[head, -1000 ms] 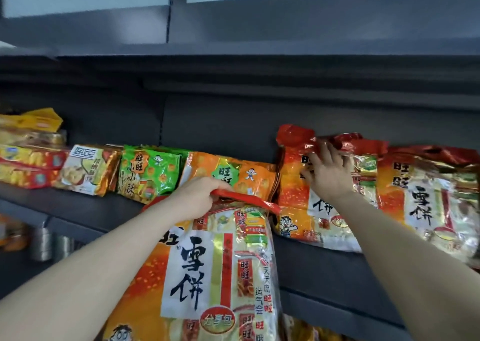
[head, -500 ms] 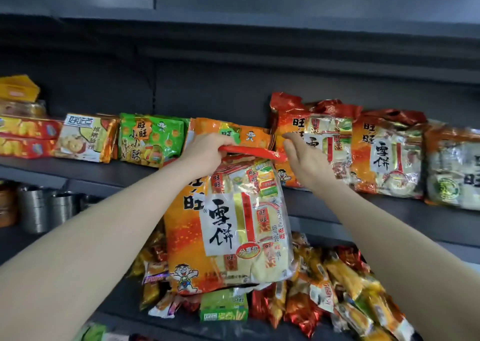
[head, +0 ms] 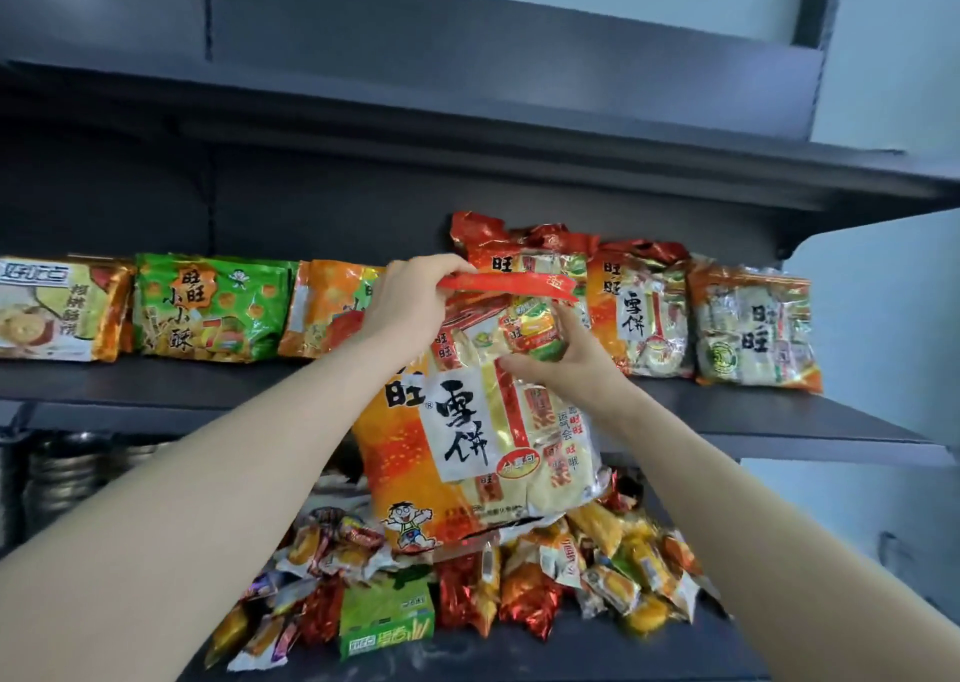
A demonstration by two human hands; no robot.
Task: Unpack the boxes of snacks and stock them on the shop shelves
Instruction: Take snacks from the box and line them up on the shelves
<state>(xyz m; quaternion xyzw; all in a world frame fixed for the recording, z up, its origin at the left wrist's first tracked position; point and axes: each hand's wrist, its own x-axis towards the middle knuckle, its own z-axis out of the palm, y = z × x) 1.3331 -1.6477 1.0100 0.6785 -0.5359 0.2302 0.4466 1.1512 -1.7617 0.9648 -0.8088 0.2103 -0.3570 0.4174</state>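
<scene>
My left hand (head: 402, 312): pinches the left end of the red sealed top strip (head: 511, 284) of the large orange and clear plastic bag of rice crackers (head: 478, 437), thumb and fingers curled over it.
My right hand (head: 566, 364): grips the bag's upper right part, thumb across the front, fingers curled round the side.
Bag of rice crackers: held in the air, upright, in front of the dark grey metal upper shelf (head: 156, 380).
On the upper shelf: from the left, a cream and orange biscuit pack (head: 57, 312), a green snack bag (head: 208, 312) and an orange snack bag (head: 327, 312). Then come three matching rice-cracker bags (head: 644, 312), leaning back.
Lower shelf (head: 571, 650): a heap of small foil-wrapped snacks (head: 597, 567), with a green carton (head: 387, 614) in front.
Far left, below: stacked metal bowls (head: 62, 473).
</scene>
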